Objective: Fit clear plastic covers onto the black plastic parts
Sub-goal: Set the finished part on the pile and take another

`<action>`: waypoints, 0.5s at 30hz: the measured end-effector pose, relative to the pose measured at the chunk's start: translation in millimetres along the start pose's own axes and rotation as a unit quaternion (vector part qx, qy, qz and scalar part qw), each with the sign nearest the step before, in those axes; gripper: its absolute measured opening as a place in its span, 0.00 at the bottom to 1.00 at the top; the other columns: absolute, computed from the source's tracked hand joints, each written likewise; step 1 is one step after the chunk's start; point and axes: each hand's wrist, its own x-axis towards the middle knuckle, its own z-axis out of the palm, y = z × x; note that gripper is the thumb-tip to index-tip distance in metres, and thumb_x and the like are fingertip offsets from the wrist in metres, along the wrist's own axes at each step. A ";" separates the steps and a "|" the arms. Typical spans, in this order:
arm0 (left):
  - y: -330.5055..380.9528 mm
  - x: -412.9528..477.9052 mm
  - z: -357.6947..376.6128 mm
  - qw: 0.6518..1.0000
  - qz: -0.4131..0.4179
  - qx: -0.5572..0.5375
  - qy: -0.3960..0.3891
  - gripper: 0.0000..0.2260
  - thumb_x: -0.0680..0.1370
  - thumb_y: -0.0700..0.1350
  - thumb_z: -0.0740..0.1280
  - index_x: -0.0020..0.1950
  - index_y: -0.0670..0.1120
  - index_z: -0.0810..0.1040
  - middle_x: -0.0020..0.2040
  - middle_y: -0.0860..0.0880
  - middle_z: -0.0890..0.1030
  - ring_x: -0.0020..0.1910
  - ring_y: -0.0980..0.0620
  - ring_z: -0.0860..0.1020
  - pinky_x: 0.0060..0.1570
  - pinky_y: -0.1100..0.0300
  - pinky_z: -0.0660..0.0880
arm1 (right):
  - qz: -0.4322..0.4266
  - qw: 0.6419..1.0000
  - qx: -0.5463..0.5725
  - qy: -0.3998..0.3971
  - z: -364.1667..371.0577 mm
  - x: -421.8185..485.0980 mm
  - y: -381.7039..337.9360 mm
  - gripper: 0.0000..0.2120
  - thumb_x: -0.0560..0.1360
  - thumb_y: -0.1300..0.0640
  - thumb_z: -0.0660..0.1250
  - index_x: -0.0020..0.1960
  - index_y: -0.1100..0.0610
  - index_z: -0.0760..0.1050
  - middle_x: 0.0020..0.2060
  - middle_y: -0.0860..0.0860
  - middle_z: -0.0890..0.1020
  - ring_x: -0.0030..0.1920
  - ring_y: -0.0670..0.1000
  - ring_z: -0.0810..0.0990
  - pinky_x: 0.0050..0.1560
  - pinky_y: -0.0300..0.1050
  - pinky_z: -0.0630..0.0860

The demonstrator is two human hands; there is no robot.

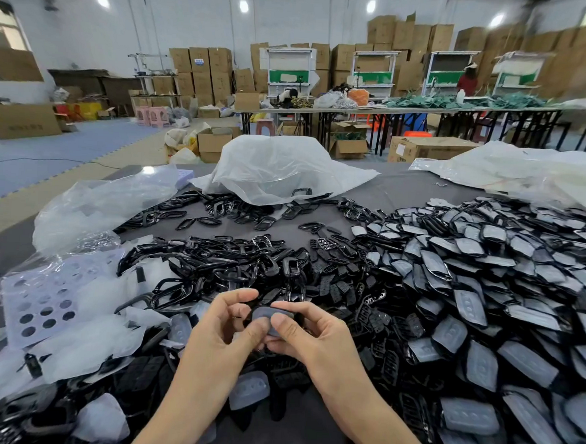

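Note:
Both hands hold one black plastic part with a clear cover on it, just above the table's middle. My left hand grips its left end, thumb pressing on the cover. My right hand pinches the right end, thumb beside the left thumb. Loose clear covers lie below my wrists. A heap of bare black frames spreads behind my hands. A large pile of covered parts fills the right side.
Crumpled clear plastic bags lie at the back and left of the grey table. A perforated pale sheet sits at the left. Cardboard boxes, long tables and a person in red stand far behind.

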 end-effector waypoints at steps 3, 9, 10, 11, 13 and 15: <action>1.8 -2.3 0.3 0.999 0.010 0.022 -0.029 0.12 0.77 0.40 0.71 0.56 0.55 0.79 0.44 0.50 0.83 0.39 0.55 0.80 0.44 0.63 0.79 | -0.004 1.000 -0.016 0.011 -1.4 0.8 2.5 0.07 0.76 0.64 0.71 0.47 0.54 0.86 0.44 0.56 0.87 0.42 0.51 0.86 0.43 0.39 0.81; 3.4 -3.1 -1.5 1.000 0.010 0.015 -0.021 0.09 0.81 0.39 0.65 0.55 0.52 0.80 0.43 0.51 0.83 0.39 0.54 0.81 0.44 0.62 0.79 | -0.018 0.999 -0.041 0.025 -4.0 0.5 0.4 0.05 0.76 0.63 0.72 0.50 0.56 0.84 0.42 0.56 0.87 0.39 0.53 0.85 0.42 0.39 0.81; 3.6 -3.2 -0.9 0.999 0.015 0.028 -0.018 0.09 0.81 0.39 0.65 0.54 0.52 0.80 0.42 0.51 0.83 0.38 0.56 0.81 0.41 0.66 0.78 | -0.017 0.999 -0.045 0.026 -4.4 0.2 0.4 0.05 0.76 0.63 0.72 0.51 0.57 0.83 0.43 0.55 0.87 0.39 0.53 0.86 0.42 0.39 0.81; 3.7 -3.2 0.1 0.999 0.019 0.035 -0.018 0.08 0.80 0.39 0.66 0.53 0.52 0.80 0.41 0.51 0.83 0.36 0.57 0.80 0.39 0.68 0.76 | -0.017 0.998 -0.046 0.025 -4.9 -0.1 0.4 0.05 0.76 0.64 0.72 0.51 0.58 0.83 0.43 0.55 0.87 0.39 0.53 0.86 0.43 0.39 0.81; 3.6 -2.7 1.0 0.999 0.022 0.040 -0.017 0.09 0.79 0.38 0.68 0.52 0.51 0.80 0.40 0.49 0.82 0.35 0.58 0.79 0.38 0.69 0.75 | -0.015 0.999 -0.045 0.022 -5.1 -0.4 0.1 0.05 0.76 0.64 0.71 0.52 0.59 0.82 0.43 0.54 0.87 0.39 0.52 0.86 0.43 0.39 0.81; 4.3 -3.2 1.2 0.999 0.021 0.040 -0.022 0.10 0.78 0.37 0.69 0.52 0.51 0.80 0.40 0.50 0.82 0.36 0.58 0.78 0.39 0.67 0.76 | -0.014 0.999 -0.046 0.014 -5.5 -0.6 0.4 0.05 0.76 0.64 0.71 0.52 0.60 0.82 0.43 0.55 0.87 0.39 0.52 0.86 0.43 0.39 0.82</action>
